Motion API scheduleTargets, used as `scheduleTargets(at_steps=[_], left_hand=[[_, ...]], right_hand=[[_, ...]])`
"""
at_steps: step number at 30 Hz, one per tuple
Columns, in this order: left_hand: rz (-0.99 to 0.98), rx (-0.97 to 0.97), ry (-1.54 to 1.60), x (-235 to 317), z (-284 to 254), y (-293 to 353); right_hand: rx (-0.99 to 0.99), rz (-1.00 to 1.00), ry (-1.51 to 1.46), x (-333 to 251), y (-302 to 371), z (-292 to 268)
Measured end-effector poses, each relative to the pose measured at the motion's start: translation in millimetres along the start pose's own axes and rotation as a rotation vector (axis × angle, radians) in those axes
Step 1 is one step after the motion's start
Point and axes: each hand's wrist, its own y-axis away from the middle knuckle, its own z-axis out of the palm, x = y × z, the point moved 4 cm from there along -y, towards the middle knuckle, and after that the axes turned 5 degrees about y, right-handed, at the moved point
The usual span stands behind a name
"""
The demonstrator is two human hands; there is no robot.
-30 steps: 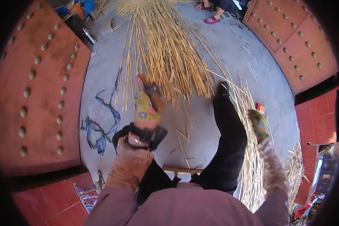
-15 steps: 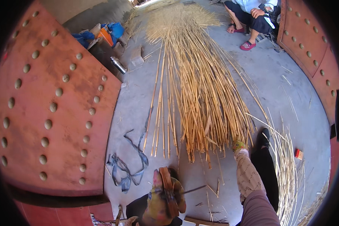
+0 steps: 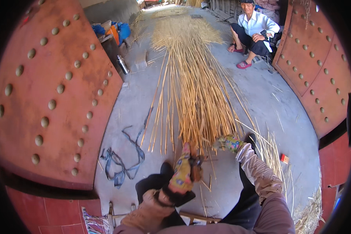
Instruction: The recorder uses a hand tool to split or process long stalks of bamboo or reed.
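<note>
A long spread of golden reed stalks (image 3: 199,105) lies on the floor ahead of me, its cut ends pointing toward me. My left hand (image 3: 182,173), in a flowered glove, is closed around a brown wooden tool (image 3: 196,170) with a dark part at its top. The tool is just in front of the near stalk ends, and the glove covers much of it. My right hand (image 3: 229,143), gloved the same way, is at the right side of the stalk ends. Its fingers point left among them; blur hides whether they grip a stalk.
Thin pale stalks (image 3: 271,156) lie to my right near a small red box (image 3: 284,158). A grey-blue strap (image 3: 121,165) is tangled on the left. Studded red doors (image 3: 52,97) flank the floor. A metal flask (image 3: 123,64) stands far left; a person (image 3: 255,31) sits far right.
My left hand has moved forward with the wooden tool, up to the stalk ends. My right hand has shifted left along them. The view has tilted up, showing more of the seated person.
</note>
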Motion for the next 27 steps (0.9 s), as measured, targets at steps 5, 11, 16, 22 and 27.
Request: scheduleTargets(at_steps=[5,11,16,22,27], left_hand=[[0.371,0.046,-0.569,-44,-47,-6],[-0.216,-0.078,0.018,-141,-80,-11],[-0.401,-0.457,0.171,-140,-75,77],[-0.287,-0.012,0.102,-126,-88,97],[-0.196,0.08,0.121,-132,-106,85]], right_hand=[[-0.267,-0.182,0.336,-200,67,154],[-0.306,-0.533,0.314,-276,131,230],[0.267,-0.052,-0.531,-275,68,188],[0.152,0.253,-1.207,-267,22,215],[0.443,0.233,-1.135,-272,26,252]])
